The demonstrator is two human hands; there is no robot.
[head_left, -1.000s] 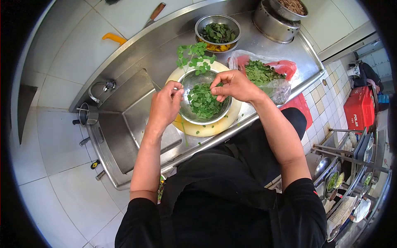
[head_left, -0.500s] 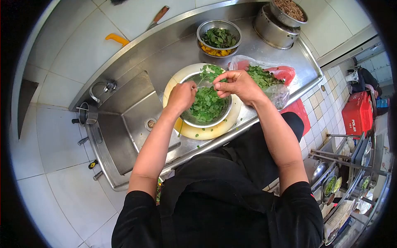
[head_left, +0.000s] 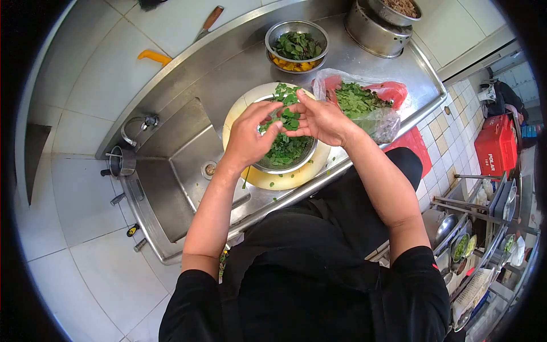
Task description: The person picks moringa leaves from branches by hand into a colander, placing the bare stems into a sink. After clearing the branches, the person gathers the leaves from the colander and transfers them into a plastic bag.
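Note:
A steel bowl [head_left: 308, 152] full of green leafy sprigs [head_left: 282, 151] stands on a thick round yellowish board [head_left: 273, 182]. My left hand [head_left: 249, 135] hovers over the bowl's left side, fingers curved and the thumb apart from them. From the right, my right hand [head_left: 325, 121] reaches over the rim with its fingers spread and thumb raised. Between the two hands shows a small cluster of leaves [head_left: 290, 119], close to the right fingertips; whether those fingers hold it I cannot tell. More leafy stems stick up at the bowl's far rim.
Right of the board lies a plastic bag [head_left: 384, 122] with picked leaves [head_left: 358, 100]. Behind stand a bowl of dark leaves [head_left: 297, 45] over yellow pieces, and a steel pot [head_left: 378, 35]. A sink [head_left: 171, 194] is at left. A knife [head_left: 212, 20] lies behind the counter's back edge.
Both hands have gone from pinching at a sprig to opened fingers. The left hand has turned, its thumb now pointing right. The view has shifted slightly.

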